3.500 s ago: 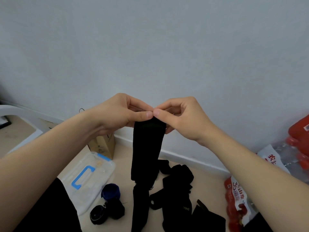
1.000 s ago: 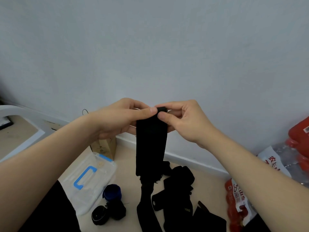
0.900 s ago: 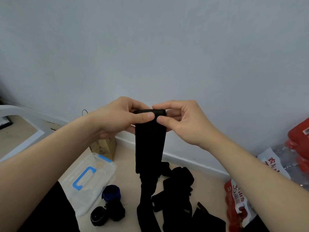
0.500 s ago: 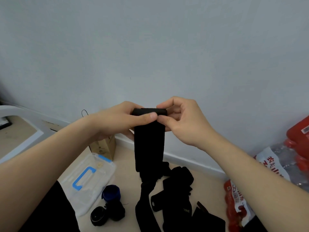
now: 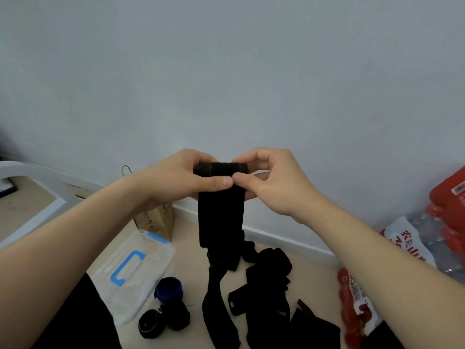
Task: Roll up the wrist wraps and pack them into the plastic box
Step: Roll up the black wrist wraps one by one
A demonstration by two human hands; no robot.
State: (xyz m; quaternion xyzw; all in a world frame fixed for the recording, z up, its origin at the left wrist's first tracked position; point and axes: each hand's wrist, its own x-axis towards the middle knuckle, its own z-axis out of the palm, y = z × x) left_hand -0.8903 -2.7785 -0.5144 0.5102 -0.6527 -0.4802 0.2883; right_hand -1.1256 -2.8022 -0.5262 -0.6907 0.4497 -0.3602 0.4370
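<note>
Wall (image 5: pixel 226 71): plain and pale grey, rising behind the plastic box and filling the upper half of my view.
Floor (image 5: pixel 187 250): beige; it carries the plastic box and everything around it.
White frame (image 5: pixel 37 172): a curved white rail, to the left of the plastic box and further back.
Plastic box (image 5: pixel 156 263): clear, with a blue handle on its lid; it lies flat on the floor at lower left, under my left forearm, with the lid on.
Wrist wrap (image 5: pixel 221 210): long and black. I hold it in the air, up and to the right of the plastic box. Its top end is wound into a short roll between my hands, and the rest hangs straight down with its tail on the floor to the right of the box.
Loose wraps (image 5: pixel 266 285): a black heap on the floor, well to the right of the plastic box, past the hanging tail.
Red packs (image 5: pixel 448 197): red wrapped goods and a printed bag, far right of the plastic box, against the wall.
Paper bag (image 5: pixel 156 221): brown, standing just behind the plastic box by the wall.
Left hand (image 5: pixel 181 177): clamped on the left end of the roll, thumb across the front just below it, fingers curled behind.
Right hand (image 5: pixel 271 182): clamped on the right end of the roll, thumb tip touching my left thumb tip, forefinger arched over the top.
Blue roll (image 5: pixel 169 288): a finished wrap standing just beside the right edge of the plastic box.
Black rolls (image 5: pixel 176 314): two more wound wraps, touching the blue roll, at the near right corner of the plastic box.
</note>
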